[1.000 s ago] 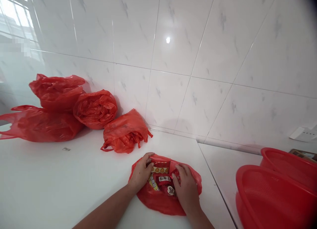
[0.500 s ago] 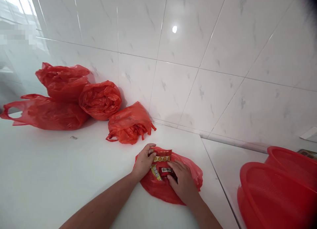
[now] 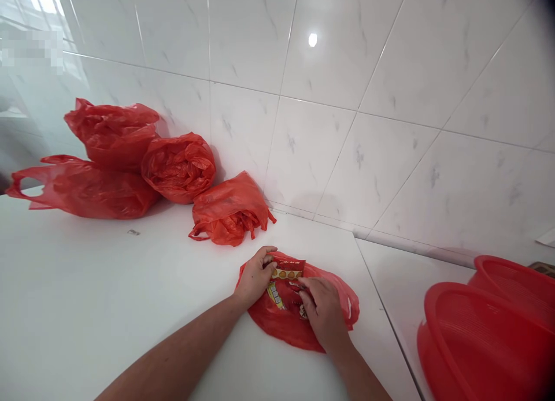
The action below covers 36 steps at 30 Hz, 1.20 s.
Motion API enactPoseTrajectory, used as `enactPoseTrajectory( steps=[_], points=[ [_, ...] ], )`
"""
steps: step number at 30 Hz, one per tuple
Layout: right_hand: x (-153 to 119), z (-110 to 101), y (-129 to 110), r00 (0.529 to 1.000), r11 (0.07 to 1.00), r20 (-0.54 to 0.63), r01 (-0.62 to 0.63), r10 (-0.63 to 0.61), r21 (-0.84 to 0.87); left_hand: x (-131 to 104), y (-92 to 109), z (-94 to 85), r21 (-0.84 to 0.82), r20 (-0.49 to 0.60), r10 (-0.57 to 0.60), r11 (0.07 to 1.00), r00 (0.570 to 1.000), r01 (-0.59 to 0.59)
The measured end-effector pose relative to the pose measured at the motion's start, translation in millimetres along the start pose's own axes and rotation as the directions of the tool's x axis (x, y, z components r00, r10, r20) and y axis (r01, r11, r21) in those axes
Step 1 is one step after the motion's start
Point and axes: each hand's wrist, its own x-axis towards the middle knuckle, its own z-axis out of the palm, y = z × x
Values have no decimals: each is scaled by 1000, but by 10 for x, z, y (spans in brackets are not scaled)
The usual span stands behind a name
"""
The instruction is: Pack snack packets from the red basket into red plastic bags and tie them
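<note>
The right hand [image 3: 323, 308] has shifted among the snack packets [image 3: 288, 274], which lie in the red bag [image 3: 288, 331] on the table [image 3: 130, 291]. Its fingers curl over them; the left hand [image 3: 255, 278] bends over the bag's edge. Whether either grips, I cannot tell.

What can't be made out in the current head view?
Head view:
Anything beneath the right hand: covered by it.
Finest print on the packets: too small.
Front red basket: near side cut off by bottom edge.
Contents of red bags by the wall: hidden by crumpled plastic.
</note>
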Motion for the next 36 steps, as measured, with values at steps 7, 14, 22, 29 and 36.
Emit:
enactPoseTrajectory(
  steps=[7,14,22,29,36],
  points=[
    [-8,-6,-13,992,990,-39,-118,122,79,-1,7,3,-19,27,7,1000,1000,-7],
    [14,13,38,984,975,44,-178,174,131,1,-14,5,-27,46,12,1000,999,-11],
    [25,-19,-40,991,999,135,12,-19,51,-7,35,5,-41,45,10,999,999,-8],
    [20,-13,-17,980,991,-149,123,-130,-54,-7,43,-13,36,53,2,999,999,-4],
    [5,-7,-33,974,999,-219,-47,50,18,-21,57,-12,48,55,-9,999,998,6]
  ],
)
